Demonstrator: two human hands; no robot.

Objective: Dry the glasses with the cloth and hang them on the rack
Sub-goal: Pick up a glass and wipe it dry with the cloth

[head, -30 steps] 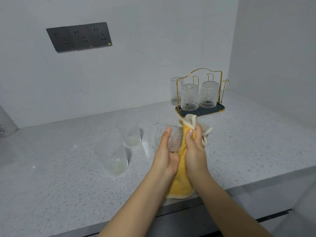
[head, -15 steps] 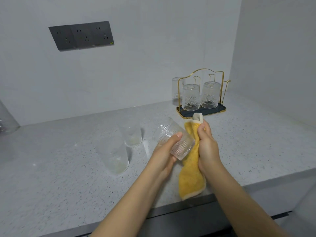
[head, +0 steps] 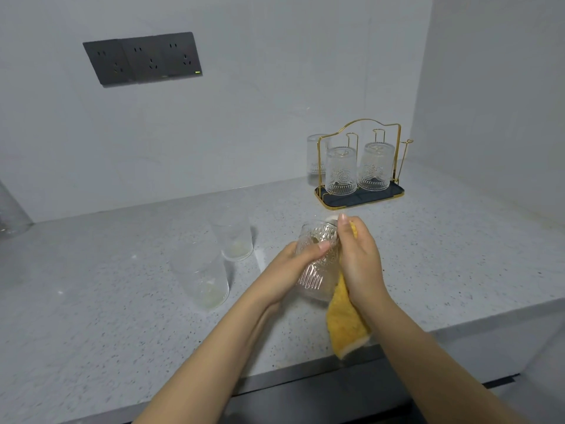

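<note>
From my remote feed I see the left hand [head: 293, 264] with its grip wrapped round an embossed glass [head: 319, 261], thumb lying across the patterned side, the glass tilted with its mouth pointing away and up, held above the tabletop [head: 428, 255]. My right hand [head: 359, 255] presses a yellow cloth [head: 345, 325] against the right side of that glass; its grip is closed on the cloth, fingers curled over the top end near the rim, and the rest of the cloth hangs down below the wrist toward the tabletop's front edge. I cannot tell whether the cloth reaches inside the glass. Farther back to the right stands the gold wire rack [head: 360, 166] on its dark tray, with two embossed glasses hung upside down on it: one on the left peg [head: 341, 171] and one on the right peg [head: 375, 166]. A third glass [head: 315, 157] sits just behind the rack's left side; whether it is on a peg I cannot tell. To the left of the hands stand two plain clear tumblers, the nearer one [head: 201, 276] and the farther one [head: 233, 235], upright and close together. A dark socket panel [head: 143, 58] is on the wall.
</note>
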